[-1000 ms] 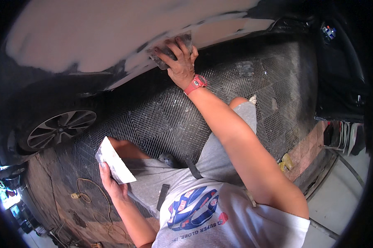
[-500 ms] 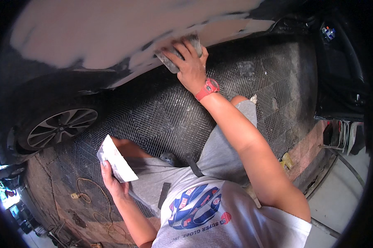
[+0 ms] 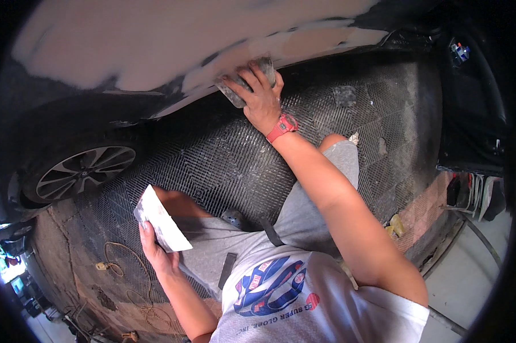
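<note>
My right hand (image 3: 262, 98), a red watch on its wrist, presses a grey rectangular sanding sheet (image 3: 232, 93) flat on the lower part of a car body panel (image 3: 149, 40). Its fingers are spread over the sheet and hold it against the surface. The panel is dark, with broad pale pinkish-beige patches like sanded filler. Near my left knee, my left hand (image 3: 156, 251) grips a white rectangular sheet (image 3: 162, 222) by its lower edge, thumb on top. The sheet bears faint grey smudges; the fingers behind it are hidden.
A car wheel (image 3: 86, 172) is at the left. Black ribbed matting (image 3: 212, 154) covers the floor around my legs. A yellowish cord (image 3: 146, 266) lies at lower left. An open black car door (image 3: 472, 108) stands at right, with a crumpled yellow piece (image 3: 395, 224) below it.
My right hand and the grey sheet have slid slightly down the panel, toward me. My left hand keeps the white sheet in nearly the same place.
</note>
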Demonstrator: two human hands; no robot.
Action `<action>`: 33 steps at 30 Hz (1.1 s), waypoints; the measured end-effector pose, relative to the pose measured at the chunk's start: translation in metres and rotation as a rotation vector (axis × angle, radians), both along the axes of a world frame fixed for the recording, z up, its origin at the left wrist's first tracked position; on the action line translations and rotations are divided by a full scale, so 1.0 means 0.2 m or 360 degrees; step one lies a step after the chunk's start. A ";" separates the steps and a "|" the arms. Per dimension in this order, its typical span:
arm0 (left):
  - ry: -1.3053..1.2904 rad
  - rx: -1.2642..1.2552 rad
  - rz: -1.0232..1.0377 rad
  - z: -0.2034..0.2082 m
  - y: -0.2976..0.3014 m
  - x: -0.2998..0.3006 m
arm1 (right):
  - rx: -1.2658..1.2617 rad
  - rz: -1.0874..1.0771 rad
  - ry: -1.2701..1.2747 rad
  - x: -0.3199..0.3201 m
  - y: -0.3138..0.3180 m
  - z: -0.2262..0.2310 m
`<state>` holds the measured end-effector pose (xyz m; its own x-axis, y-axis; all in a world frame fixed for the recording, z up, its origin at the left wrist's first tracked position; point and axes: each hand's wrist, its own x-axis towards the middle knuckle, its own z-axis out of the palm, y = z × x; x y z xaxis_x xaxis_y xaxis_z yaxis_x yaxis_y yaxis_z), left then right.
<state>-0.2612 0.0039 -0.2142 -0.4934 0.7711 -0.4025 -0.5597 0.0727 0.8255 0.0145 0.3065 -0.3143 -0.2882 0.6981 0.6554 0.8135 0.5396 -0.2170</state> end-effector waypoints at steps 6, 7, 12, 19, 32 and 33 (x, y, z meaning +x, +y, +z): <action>0.0054 0.0005 0.0053 -0.01 0.00 0.02 | -0.0143 -0.0227 0.0095 0.15 -0.13 -0.06; 0.0055 0.0035 0.0010 0.00 0.00 0.00 | -0.0053 -0.0177 0.0143 0.16 -0.08 -0.02; 0.0011 -0.0008 0.0052 0.00 -0.02 0.00 | 0.0217 -0.0083 0.0227 0.09 0.04 0.16; 0.0012 -0.0030 0.0056 0.01 -0.01 0.01 | 0.0274 0.0008 0.0137 0.07 0.18 -0.13; 0.0007 -0.0006 0.0055 0.01 0.00 0.01 | 0.0114 -0.0113 0.0302 0.10 0.04 0.28; 0.0008 -0.0014 0.0068 0.02 0.01 0.02 | 0.0122 -0.0095 0.0287 0.06 0.05 0.29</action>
<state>-0.2568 0.0055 -0.2110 -0.5276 0.7458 -0.4066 -0.5586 0.0561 0.8276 0.0261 0.3159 -0.2567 -0.1207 0.6565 0.7446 0.7962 0.5120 -0.3223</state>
